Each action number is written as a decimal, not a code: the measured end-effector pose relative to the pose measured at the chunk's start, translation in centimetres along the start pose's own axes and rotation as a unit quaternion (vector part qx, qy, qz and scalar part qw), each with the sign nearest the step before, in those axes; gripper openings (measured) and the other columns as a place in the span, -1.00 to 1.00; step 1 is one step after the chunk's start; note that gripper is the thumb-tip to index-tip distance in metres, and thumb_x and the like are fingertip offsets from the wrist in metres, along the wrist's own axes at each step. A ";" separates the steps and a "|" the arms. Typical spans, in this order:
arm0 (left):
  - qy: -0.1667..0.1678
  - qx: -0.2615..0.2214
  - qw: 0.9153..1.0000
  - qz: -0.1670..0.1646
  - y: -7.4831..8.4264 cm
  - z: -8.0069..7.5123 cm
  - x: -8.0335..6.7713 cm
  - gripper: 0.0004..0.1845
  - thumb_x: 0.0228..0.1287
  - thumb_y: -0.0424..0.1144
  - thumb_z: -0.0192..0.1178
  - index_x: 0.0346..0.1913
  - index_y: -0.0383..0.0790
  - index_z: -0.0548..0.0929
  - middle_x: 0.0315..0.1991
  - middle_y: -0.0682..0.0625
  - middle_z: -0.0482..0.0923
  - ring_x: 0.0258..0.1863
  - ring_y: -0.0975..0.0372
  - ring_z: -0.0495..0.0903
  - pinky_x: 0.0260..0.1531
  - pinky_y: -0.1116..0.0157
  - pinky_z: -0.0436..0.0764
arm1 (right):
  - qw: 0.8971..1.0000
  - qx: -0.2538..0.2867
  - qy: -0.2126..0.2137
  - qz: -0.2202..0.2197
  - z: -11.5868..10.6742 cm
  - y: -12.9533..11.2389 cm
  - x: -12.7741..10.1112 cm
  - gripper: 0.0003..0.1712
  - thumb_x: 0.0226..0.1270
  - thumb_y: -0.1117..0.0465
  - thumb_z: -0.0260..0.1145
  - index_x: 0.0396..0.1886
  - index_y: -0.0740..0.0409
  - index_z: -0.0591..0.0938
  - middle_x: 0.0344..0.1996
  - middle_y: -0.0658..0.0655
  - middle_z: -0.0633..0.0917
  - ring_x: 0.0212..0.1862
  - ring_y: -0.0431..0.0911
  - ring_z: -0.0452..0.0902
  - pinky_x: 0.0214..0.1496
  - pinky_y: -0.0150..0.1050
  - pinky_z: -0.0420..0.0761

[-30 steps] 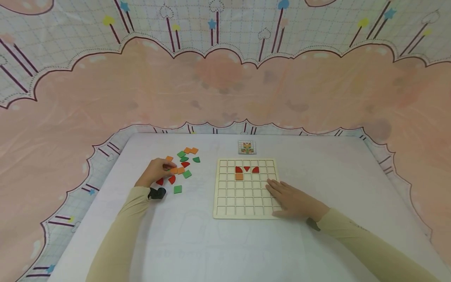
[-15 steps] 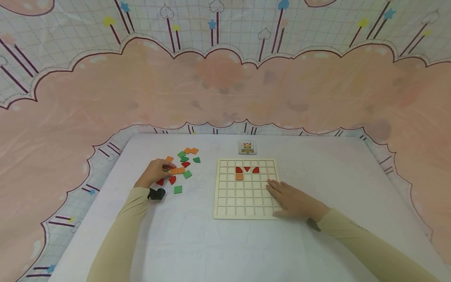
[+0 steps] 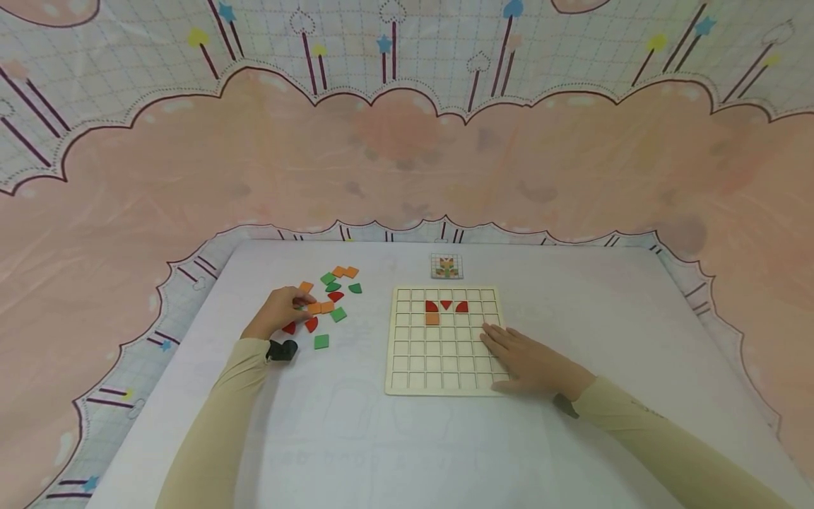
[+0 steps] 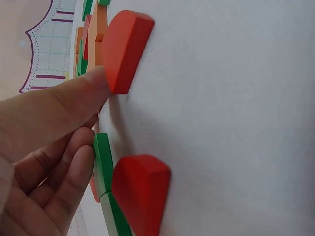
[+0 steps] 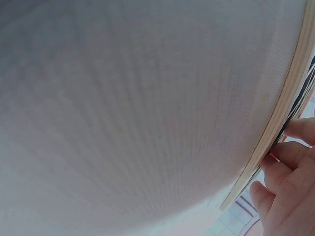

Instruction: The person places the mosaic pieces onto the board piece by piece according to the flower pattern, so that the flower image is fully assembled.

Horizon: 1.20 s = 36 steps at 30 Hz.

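Note:
My left hand is low among loose coloured tiles, its thumb and forefinger at opposite edges of an orange square tile, pinching it. Another orange tile lies against that one. In the left wrist view, the thumb overlaps a red rounded tile; a second red tile and green tiles lie below. The forefinger's tip is hidden there. With fingers extended, my right hand rests on the right edge of the pale wooden grid board. Several red tiles and one orange square sit on the grid.
Behind the board lies a small pattern card. More loose tiles, including a green square and a green leaf-shaped piece, are spread left of the board. A white cloth covers the table.

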State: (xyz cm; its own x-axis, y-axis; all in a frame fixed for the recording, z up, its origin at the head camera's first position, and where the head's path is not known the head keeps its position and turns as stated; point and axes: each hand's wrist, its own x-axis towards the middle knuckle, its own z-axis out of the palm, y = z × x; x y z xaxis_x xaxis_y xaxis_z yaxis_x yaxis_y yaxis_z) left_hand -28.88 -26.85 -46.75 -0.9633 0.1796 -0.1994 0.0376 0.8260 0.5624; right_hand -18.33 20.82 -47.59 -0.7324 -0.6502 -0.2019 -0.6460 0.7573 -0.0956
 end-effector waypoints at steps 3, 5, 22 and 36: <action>0.001 0.004 1.000 0.001 0.1 -0.1 0.0 -0.67 0.13 -0.35 0.31 -0.02 -0.35 0.62 -0.12 -0.22 0.54 -0.15 0.03 0.44 -0.01 0.12 0.51 | 1.000 -0.004 -0.002 0.001 0.0 0.0 0.0 0.00 0.28 -0.33 0.05 0.47 0.22 0.05 0.49 0.21 0.01 0.51 0.07 -0.10 0.48 -0.02 0.08; 0.003 0.004 1.000 0.005 0.1 -0.1 -0.1 -0.67 0.14 -0.33 0.30 -0.01 -0.34 0.62 -0.11 -0.22 0.56 -0.15 0.04 0.46 -0.03 0.13 0.53 | 1.000 -0.002 -0.004 0.001 0.0 -0.1 0.0 -0.01 0.28 -0.33 0.05 0.47 0.22 0.05 0.49 0.21 0.01 0.51 0.07 -0.10 0.48 -0.01 0.08; 0.049 -0.074 0.989 0.116 4.9 1.6 0.1 -0.68 0.11 -0.32 0.33 -0.05 -0.35 0.65 -0.15 -0.22 0.63 -0.18 0.06 0.58 -0.11 0.19 0.61 | 1.000 -0.003 -0.005 0.001 0.0 -0.1 0.0 -0.01 0.28 -0.34 0.04 0.46 0.23 0.06 0.49 0.23 0.03 0.50 0.08 -0.07 0.48 -0.01 0.09; 0.046 -0.101 0.974 0.196 10.7 6.1 2.0 -0.68 0.06 -0.31 0.37 -0.09 -0.31 0.67 -0.14 -0.15 0.65 -0.20 0.13 0.58 -0.07 0.20 0.60 | 1.000 -0.002 -0.007 0.001 0.1 0.1 0.1 0.00 0.28 -0.33 0.05 0.47 0.23 0.04 0.49 0.22 0.02 0.51 0.08 -0.08 0.48 -0.01 0.09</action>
State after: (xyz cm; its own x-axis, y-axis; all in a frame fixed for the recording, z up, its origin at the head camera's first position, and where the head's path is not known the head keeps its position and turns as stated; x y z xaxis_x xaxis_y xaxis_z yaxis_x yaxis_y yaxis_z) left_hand -28.79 -14.41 -46.00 -0.9058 0.4037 0.1287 0.3623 0.5801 0.7295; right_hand -18.45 20.79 -47.71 -0.7306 -0.6475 -0.2166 -0.6454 0.7585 -0.0908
